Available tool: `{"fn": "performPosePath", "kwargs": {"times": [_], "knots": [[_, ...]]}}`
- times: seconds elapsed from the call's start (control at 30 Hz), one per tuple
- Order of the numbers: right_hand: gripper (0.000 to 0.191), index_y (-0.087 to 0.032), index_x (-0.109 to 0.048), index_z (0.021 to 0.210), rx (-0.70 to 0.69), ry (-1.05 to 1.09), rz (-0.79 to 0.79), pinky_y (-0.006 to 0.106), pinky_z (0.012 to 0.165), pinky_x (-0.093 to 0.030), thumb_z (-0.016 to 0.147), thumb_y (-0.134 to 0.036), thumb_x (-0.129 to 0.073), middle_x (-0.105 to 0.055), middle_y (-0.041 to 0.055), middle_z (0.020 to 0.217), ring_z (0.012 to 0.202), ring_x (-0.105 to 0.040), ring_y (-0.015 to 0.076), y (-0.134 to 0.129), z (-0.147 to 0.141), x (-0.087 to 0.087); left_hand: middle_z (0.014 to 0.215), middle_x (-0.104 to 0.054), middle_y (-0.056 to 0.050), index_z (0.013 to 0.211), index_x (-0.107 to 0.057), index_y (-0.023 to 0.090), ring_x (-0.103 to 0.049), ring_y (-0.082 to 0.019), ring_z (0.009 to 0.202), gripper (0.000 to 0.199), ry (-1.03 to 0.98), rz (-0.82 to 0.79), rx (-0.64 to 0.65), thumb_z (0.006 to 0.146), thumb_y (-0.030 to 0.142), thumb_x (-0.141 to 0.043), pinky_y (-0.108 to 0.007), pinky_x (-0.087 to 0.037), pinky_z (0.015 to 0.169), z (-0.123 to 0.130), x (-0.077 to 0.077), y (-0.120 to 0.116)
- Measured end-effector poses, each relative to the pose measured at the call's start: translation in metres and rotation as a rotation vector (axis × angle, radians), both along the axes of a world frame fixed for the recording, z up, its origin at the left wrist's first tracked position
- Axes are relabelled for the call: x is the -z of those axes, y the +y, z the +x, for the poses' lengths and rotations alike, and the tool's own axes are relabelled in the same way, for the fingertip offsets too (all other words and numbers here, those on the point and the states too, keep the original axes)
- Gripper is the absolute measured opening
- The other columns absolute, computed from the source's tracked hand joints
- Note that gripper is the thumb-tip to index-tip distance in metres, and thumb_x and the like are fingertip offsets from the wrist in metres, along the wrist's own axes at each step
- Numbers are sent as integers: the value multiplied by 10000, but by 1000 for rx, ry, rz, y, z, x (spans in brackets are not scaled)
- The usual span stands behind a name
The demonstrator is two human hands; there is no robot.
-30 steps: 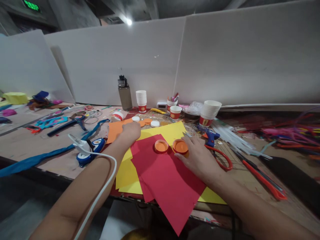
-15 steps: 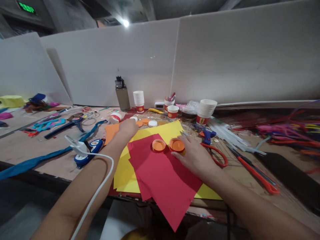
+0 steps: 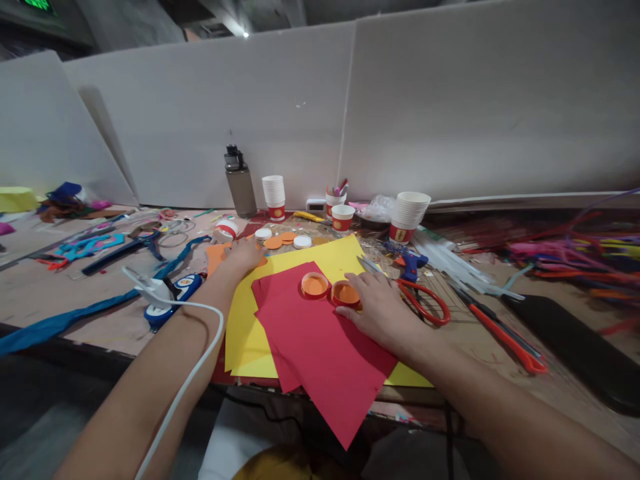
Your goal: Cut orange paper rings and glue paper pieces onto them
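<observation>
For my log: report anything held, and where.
Right hand: at the right edge of the nearest orange dish; grip uncertain. Left hand: at orange paper; hold hidden.

It's smooth, matt paper in the red sheets (image 3: 325,347) and yellow sheets (image 3: 250,327), bare metal on the scissor blades (image 3: 369,265), glossy plastic on the red handles (image 3: 447,312), creased, cloth-like blue strip (image 3: 75,318)!

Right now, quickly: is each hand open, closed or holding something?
Left hand: at the orange paper; grip unclear.
Right hand: at the right red-rimmed orange piece; grip unclear.
</observation>
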State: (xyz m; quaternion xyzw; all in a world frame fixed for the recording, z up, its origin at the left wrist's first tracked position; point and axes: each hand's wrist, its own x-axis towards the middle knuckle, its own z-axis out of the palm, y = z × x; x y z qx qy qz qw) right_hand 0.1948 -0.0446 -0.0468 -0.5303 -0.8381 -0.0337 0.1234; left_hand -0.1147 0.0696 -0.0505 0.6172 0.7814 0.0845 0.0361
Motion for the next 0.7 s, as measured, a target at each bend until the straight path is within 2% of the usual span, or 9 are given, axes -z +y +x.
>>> {"fn": "performPosePath", "kwargs": {"times": [0.1,0.2,0.3,0.37,0.47,0.53,0.63,0.7], "knots": [[489,-176,-585,1252,-10,4,8,513,921,-389,848,-448,-630,-651,128,1151,1114,-543,354,-1,-1,-2,1379,-519,-236,1343,-536,169,-424,-453,1301,577,1,17,-44,872,495,-465,-625,-352,982,2,0,-2],[453,-181,-587,1233,15,34,60,508,930,-373,855,-429,-621,-643,138,1175,1117,-550,342,1,-1,-3,1328,-568,-221,1276,-598,169,-477,-437,1251,520,-14,49,-41,864,469,-498,-598,-377,968,4,-3,-4],[450,-178,-576,1236,48,64,120,504,911,-386,856,-416,-615,-627,155,1200,1103,-553,350,5,1,-3,1204,-649,-198,1120,-689,151,-548,-385,1176,405,-40,119,-16,872,409,-499,-512,-417,951,9,-11,-5],[466,-163,-560,1252,20,97,135,483,910,-403,858,-405,-616,-619,162,1207,1105,-552,343,7,2,-3,1139,-681,-177,1033,-712,132,-582,-319,1134,374,-63,193,31,895,377,-465,-417,-433,948,16,-18,-7],[493,-138,-529,1282,-44,146,128,434,915,-421,867,-391,-612,-605,164,1239,1139,-540,317,9,3,-2,1111,-706,-88,1027,-709,179,-613,-214,1055,347,-116,282,154,913,383,-452,-306,-446,917,34,-29,-13],[489,-149,-529,1282,-21,132,132,453,922,-407,868,-396,-610,-608,155,1255,1147,-534,328,9,3,-2,1027,-727,-65,958,-719,180,-638,-190,951,296,-234,301,312,883,387,-521,-288,-464,853,49,-35,-21],[487,-168,-532,1281,53,74,149,499,902,-376,867,-413,-607,-625,145,1250,1125,-535,356,9,1,-2,990,-733,-40,973,-714,200,-649,-179,888,329,-399,117,574,859,461,-549,-292,-477,803,68,-42,-36],[498,-164,-529,1286,66,44,152,497,886,-363,867,-422,-605,-633,147,1240,1108,-533,358,9,0,-1,1148,-696,-46,1103,-681,215,-630,-196,1012,438,-374,-9,731,792,518,-620,-290,-473,858,76,-45,-45]]}}
